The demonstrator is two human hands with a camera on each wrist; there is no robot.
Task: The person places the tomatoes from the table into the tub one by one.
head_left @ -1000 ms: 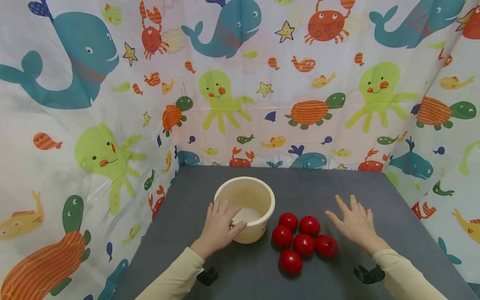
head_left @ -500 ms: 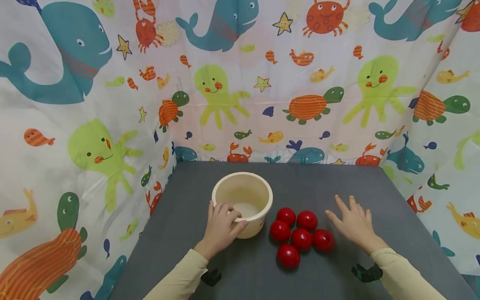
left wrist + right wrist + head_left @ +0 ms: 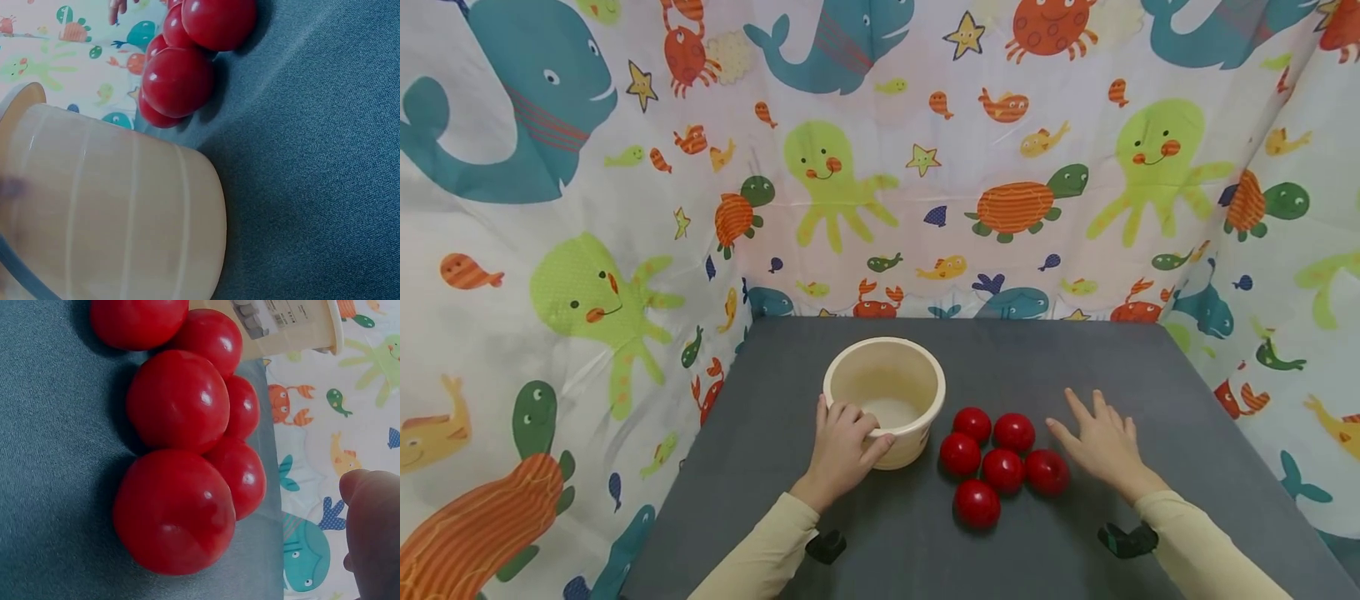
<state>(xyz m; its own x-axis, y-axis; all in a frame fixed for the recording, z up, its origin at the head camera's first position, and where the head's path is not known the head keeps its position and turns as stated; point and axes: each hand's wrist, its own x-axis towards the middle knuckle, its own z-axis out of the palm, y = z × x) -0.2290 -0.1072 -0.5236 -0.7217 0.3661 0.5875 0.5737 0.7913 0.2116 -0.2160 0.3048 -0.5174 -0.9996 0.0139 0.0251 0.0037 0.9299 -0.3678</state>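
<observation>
A cream round tub [image 3: 880, 454] stands upright with its mouth up. My left hand [image 3: 838, 450] grips its near left rim, fingers curled over the edge and thumb on the outside. In the left wrist view the ribbed wall of the tub [image 3: 112, 200] fills the left side. Several red round fruits [image 3: 1003, 471] lie grouped just right of the tub. My right hand [image 3: 1102, 442] is held right of them, fingers spread, holding nothing. In the right wrist view the fruits [image 3: 178, 400] show large, with part of the right hand [image 3: 378, 525] at the right edge.
A dark grey cloth-covered table [image 3: 1060, 358] lies under everything. Behind it and along both sides hangs a white curtain [image 3: 955, 142] with printed sea animals. A label shows on the tub's side [image 3: 300, 340] in the right wrist view.
The left hand's fingers, laid out over the tub's near rim a second ago, have curled round it. My right hand has barely moved. The whole head view has shifted slightly.
</observation>
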